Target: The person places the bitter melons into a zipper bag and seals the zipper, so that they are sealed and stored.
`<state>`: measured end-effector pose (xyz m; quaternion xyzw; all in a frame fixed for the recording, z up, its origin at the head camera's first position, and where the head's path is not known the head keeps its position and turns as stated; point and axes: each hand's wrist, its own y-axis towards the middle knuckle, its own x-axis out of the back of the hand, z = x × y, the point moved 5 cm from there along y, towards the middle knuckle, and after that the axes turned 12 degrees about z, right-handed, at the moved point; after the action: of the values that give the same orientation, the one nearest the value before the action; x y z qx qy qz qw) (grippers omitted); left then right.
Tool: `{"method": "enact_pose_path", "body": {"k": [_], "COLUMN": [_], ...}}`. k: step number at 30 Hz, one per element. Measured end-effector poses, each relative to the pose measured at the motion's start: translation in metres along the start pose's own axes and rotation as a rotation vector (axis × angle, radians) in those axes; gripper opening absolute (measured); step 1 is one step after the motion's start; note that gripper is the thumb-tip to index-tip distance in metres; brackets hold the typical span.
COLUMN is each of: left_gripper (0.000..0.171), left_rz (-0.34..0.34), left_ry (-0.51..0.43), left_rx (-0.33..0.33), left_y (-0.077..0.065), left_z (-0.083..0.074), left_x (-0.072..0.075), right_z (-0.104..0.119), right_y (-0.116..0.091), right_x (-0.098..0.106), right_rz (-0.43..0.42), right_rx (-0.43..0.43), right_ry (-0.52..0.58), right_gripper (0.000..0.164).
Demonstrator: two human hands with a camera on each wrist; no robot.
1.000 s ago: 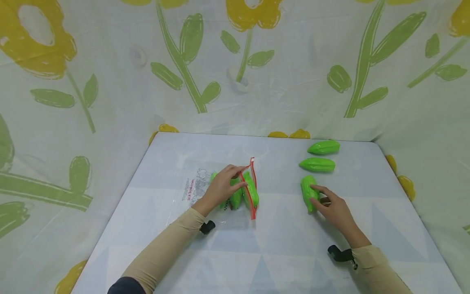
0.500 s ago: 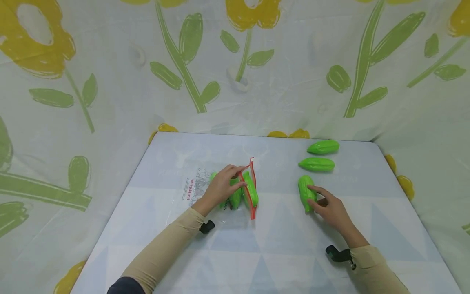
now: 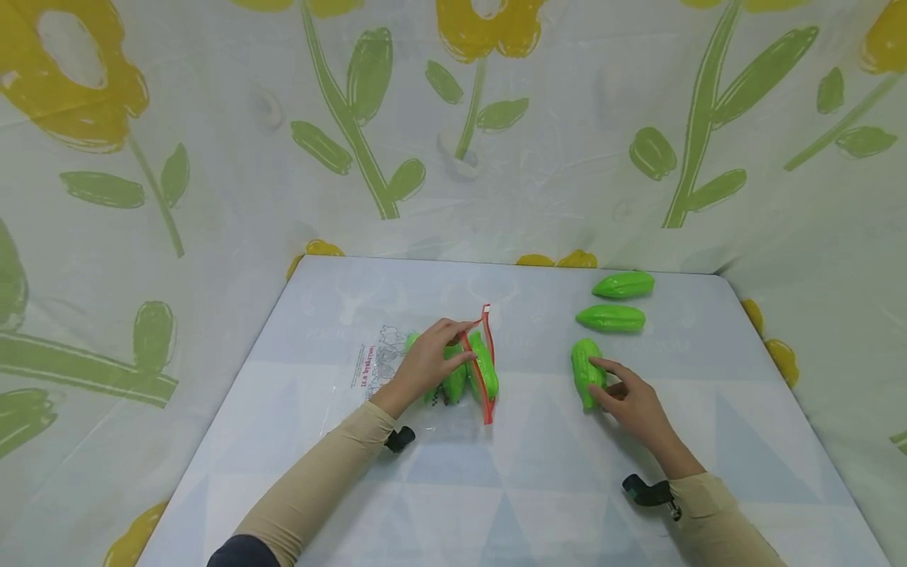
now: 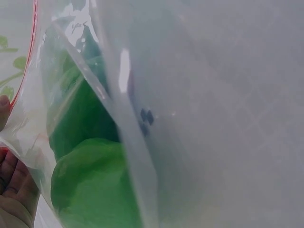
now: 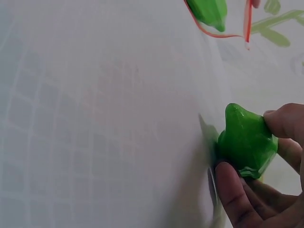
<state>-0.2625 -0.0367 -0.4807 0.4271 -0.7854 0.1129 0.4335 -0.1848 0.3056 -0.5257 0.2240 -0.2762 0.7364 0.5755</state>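
Observation:
A clear zip bag [image 3: 383, 366] with a red-edged mouth lies on the table, several bright-green ridged toy vegetables [image 3: 454, 383] inside it. The left hand [image 3: 425, 358] pinches the bag's red edge between thumb and fingers, holding the mouth apart. In the left wrist view, green vegetables [image 4: 95, 185] show through the film, and only part of the left hand [image 4: 16, 185] is visible. To the right of the bag, the right hand [image 3: 641, 402] grips another green toy vegetable [image 3: 586, 370] by its right side. The right wrist view shows thumb and fingers round that vegetable [image 5: 247, 142].
Two more green vegetables [image 3: 623, 284] [image 3: 611, 318] lie side by side behind the right hand. The white and pale-blue table [image 3: 538, 488] meets a flower-printed curtain [image 3: 553, 181] at its back and sides. Dark wrist cameras [image 3: 648, 491] sit beneath both forearms.
The right hand has shifted slightly left with its green vegetable, toward the bag. The left hand and the bag have stayed in place.

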Motion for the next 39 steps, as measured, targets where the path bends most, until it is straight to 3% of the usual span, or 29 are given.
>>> {"method": "enact_pose_path", "body": {"k": [11, 25, 39], "left_gripper": [0.054, 0.055, 0.055], "left_rz": [-0.025, -0.021, -0.014], "left_ry": [0.023, 0.04, 0.017], "left_rx": [-0.011, -0.005, 0.0], "left_y": [-0.001, 0.0, -0.001], "left_z": [-0.001, -0.001, 0.0], "left_x": [0.0, 0.001, 0.0], "right_z": [0.012, 0.02, 0.034], "right_y": [0.006, 0.014, 0.02], "right_x": [-0.009, -0.023, -0.031], "right_rz": [-0.035, 0.015, 0.068], "right_rx": [0.1, 0.104, 0.194], "right_ry": [0.024, 0.051, 0.073], "right_gripper": [0.052, 0.052, 0.048]}}
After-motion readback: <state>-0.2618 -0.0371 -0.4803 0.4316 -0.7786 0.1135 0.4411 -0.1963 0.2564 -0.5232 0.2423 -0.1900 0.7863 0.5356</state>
